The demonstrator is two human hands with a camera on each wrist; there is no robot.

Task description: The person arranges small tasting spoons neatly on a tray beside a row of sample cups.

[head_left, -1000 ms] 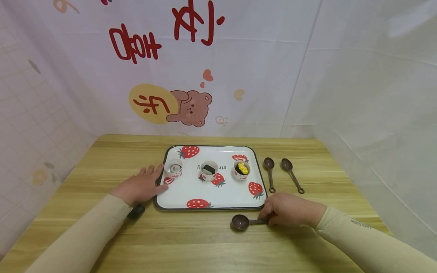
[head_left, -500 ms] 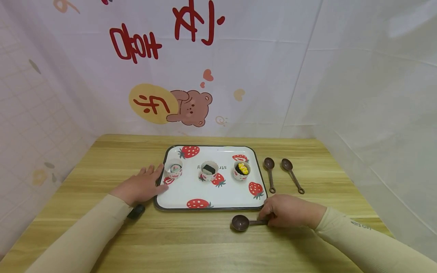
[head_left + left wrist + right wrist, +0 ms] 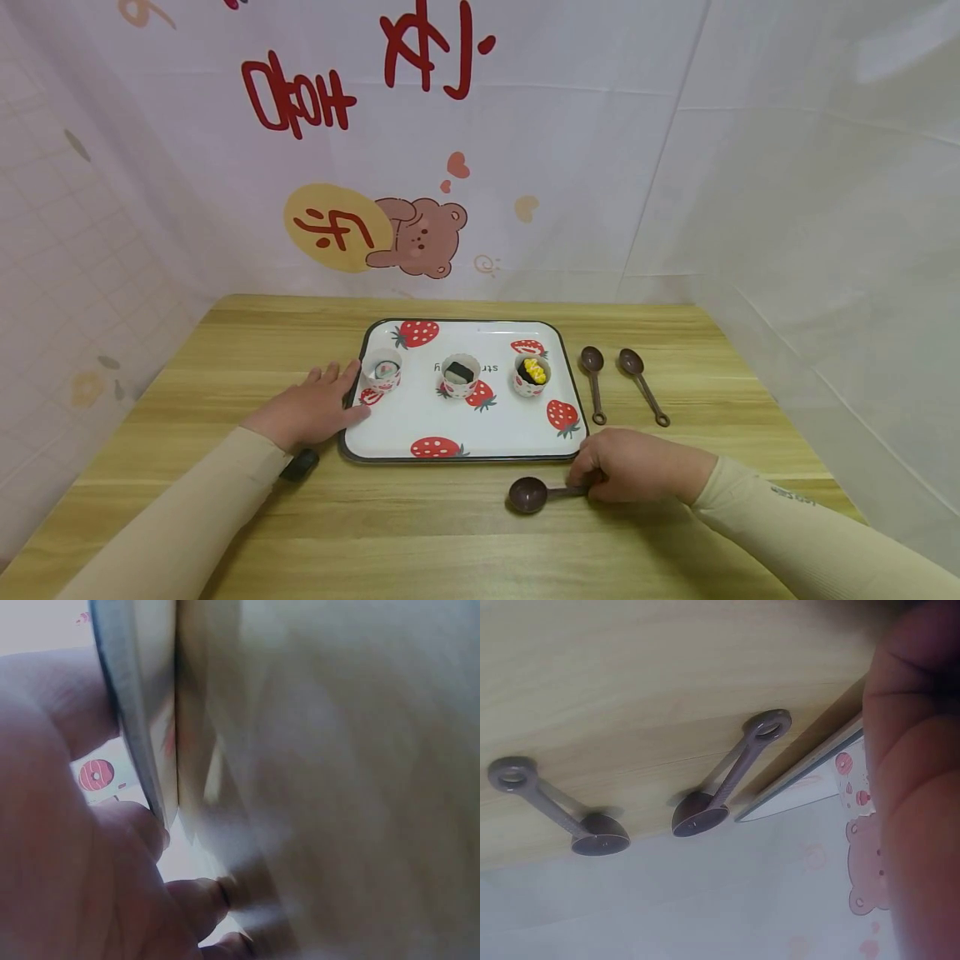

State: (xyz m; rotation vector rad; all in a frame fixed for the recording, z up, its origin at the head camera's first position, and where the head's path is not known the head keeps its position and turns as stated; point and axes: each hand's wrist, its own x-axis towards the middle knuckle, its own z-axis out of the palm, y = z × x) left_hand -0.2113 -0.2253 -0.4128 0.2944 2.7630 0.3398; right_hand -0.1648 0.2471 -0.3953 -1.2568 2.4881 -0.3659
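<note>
My right hand point(image 3: 630, 465) pinches the handle of a dark brown measuring spoon point(image 3: 528, 495), whose bowl points left, just in front of the tray. The handle's end is hidden by my fingers. My left hand point(image 3: 318, 408) rests at the left edge of a white strawberry-print tray point(image 3: 487, 433), its thumb over the rim. In the left wrist view, the left fingers point(image 3: 196, 904) lie along the tray's edge. On the tray stand three paper cups: one with a small sushi roll point(image 3: 386, 370), one with a black-banded piece point(image 3: 459, 373), one with a yellow-topped piece point(image 3: 533, 372).
Two more brown measuring spoons, one nearer the tray point(image 3: 592, 360) and one farther right point(image 3: 631, 362), lie right of it. The wooden table point(image 3: 420, 550) backs onto a printed white curtain point(image 3: 570, 167). A black object point(image 3: 300, 465) shows at my left wrist.
The measuring spoon in my right hand has shifted very slightly toward the front of the table. My left hand, the tray and the cups have stayed put.
</note>
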